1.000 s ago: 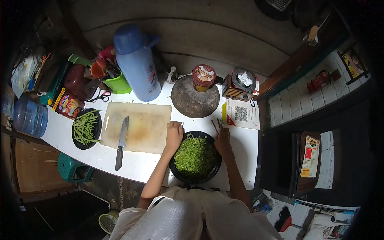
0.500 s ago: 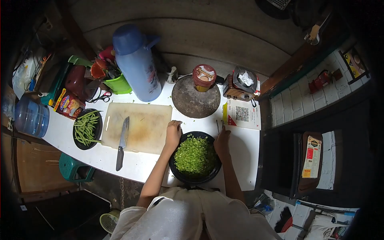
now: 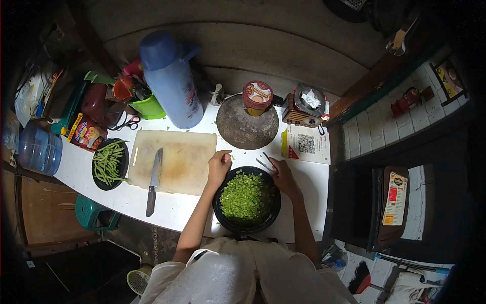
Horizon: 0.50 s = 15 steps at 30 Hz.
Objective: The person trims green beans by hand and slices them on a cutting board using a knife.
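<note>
My left hand (image 3: 219,166) is closed at the upper left of a black bowl (image 3: 277,206) full of chopped green pieces (image 3: 246,197); whatever it pinches is too small to name. My right hand (image 3: 281,175) grips tweezers (image 3: 265,161) at the bowl's upper right, the two thin tips apart and pointing up and left. On a worn cutting board (image 3: 195,159) to the left lies a knife (image 3: 155,175), its dark handle toward the table's front edge. Whole green beans (image 3: 108,162) fill a black dish (image 3: 124,161) beyond the board.
A blue thermos (image 3: 174,86), a green holder (image 3: 149,107) and scissors (image 3: 132,121) stand or lie at the back left. Behind the bowl a lidded tub (image 3: 257,97) rests on a round dark slab (image 3: 238,131). A radio (image 3: 299,114) and printed card (image 3: 309,145) are right.
The right hand has turned, and the tweezers swing from upright to leaning left, toward the left hand. My left hand has shifted slightly and its fingers point more to the right.
</note>
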{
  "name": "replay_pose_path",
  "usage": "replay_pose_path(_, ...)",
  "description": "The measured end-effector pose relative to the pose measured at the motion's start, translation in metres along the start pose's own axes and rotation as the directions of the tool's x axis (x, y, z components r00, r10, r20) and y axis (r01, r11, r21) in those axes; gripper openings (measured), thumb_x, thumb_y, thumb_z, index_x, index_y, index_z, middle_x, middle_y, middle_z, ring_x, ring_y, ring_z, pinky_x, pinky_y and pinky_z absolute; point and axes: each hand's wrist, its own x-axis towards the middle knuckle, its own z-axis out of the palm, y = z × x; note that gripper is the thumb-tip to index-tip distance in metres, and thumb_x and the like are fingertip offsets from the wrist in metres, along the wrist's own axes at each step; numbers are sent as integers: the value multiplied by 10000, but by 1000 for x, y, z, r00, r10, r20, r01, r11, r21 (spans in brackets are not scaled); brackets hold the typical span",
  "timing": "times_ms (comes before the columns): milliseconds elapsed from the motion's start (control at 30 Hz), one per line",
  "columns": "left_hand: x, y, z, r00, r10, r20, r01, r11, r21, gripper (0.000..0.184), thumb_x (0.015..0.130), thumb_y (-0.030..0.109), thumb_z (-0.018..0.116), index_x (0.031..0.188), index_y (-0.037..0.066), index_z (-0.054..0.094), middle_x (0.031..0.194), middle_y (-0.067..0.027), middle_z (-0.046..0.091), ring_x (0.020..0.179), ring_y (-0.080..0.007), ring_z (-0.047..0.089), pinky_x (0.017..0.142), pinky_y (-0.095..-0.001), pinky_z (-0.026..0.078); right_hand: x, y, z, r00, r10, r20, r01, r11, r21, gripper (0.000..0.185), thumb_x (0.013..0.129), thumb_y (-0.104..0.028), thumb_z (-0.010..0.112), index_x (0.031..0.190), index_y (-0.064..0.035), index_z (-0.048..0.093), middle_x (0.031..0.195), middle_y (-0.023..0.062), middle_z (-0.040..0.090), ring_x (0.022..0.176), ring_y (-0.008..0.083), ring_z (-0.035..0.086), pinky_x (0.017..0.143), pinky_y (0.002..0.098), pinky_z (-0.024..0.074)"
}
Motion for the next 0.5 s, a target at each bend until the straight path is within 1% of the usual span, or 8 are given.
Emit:
replay_pose_path(100,2,0,-1,998,44,-45,-44,999,1,262,769,-27,621,1028,-4,643,855,-113,626,719,-174,600,677,-294,486,7,-5,-15,991,119,59,-124,989,86,417,792,-19,624,1199,-58,542,958,152,536,871,271,574,779,387,483)
replay_pose_path(167,1,3,-2,999,53,11,-54,997,57,256,737,-51,634,989,-15,646,838,-126,602,694,-204,577,652,-316,476,7,13,-7,999,-3,-34,5,999,45,443,766,-26,665,1192,-63,548,973,138,544,878,263,575,761,376,489)
replay_pose_path(200,1,5,-3,998,57,38,-60,995,85,253,720,-63,640,970,-20,647,829,-133,589,681,-218,566,639,-326,471,9,9,-8,995,-67,-80,69,997,20,457,753,-29,685,1189,-66,551,980,131,548,881,259,575,751,371,492)
replay_pose_path(300,3,4,1,989,75,126,-93,985,147,193,710,-58,651,902,-32,649,812,-140,571,689,-250,567,643,-346,468,9,-8,-15,998,35,-43,-34,999,11,480,733,-51,713,1185,-70,553,1002,127,547,892,262,576,766,374,493)
replay_pose_path(400,6,-1,6,984,132,117,-151,974,171,132,719,-40,651,851,-45,647,808,-158,563,732,-296,576,670,-370,469,16,-10,-14,996,85,4,-85,996,-8,504,714,-77,733,1186,-87,557,1001,124,544,887,264,575,789,384,486)
replay_pose_path(500,10,-7,6,963,221,153,-253,939,232,145,735,-23,637,879,-46,634,812,-174,560,767,-330,569,700,-388,467,19,-13,-17,994,83,65,-82,996,-24,510,731,-66,683,1221,-104,547,1060,153,530,995,316,568,860,411,472)
